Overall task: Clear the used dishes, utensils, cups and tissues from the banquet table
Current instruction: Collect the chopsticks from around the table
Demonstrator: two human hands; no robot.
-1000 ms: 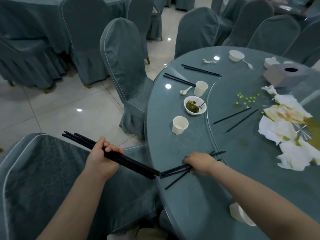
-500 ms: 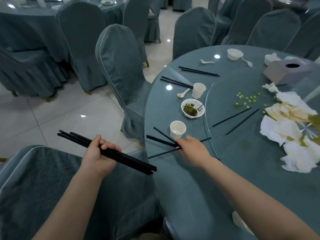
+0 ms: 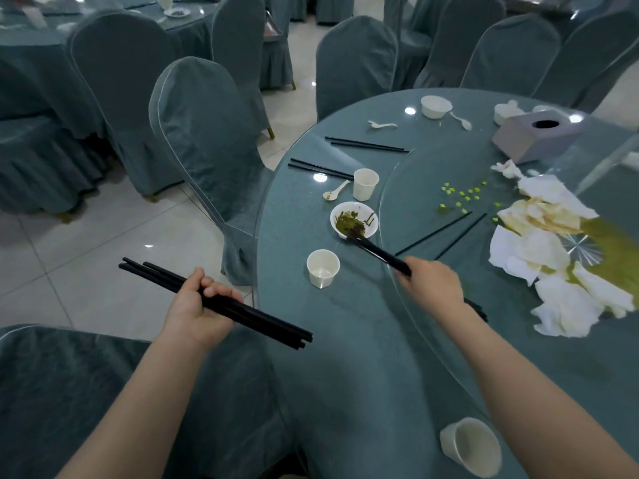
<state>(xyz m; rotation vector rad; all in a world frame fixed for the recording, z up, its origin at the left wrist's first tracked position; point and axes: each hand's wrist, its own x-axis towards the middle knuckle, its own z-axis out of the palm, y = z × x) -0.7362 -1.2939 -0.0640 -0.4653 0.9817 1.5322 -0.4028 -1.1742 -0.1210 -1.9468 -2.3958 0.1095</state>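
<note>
Black slim chopsticks gripped in left hand; right hand grips more

No text, label, brand, number or sign could be read anywhere in the frame. The paper cups, the bowl and the grey tissue box at the upper right all showed plain surfaces, and the chair covers carried no markings. Small items on the far counter at the upper left were too blurred to tell whether anything was printed on them.
</note>
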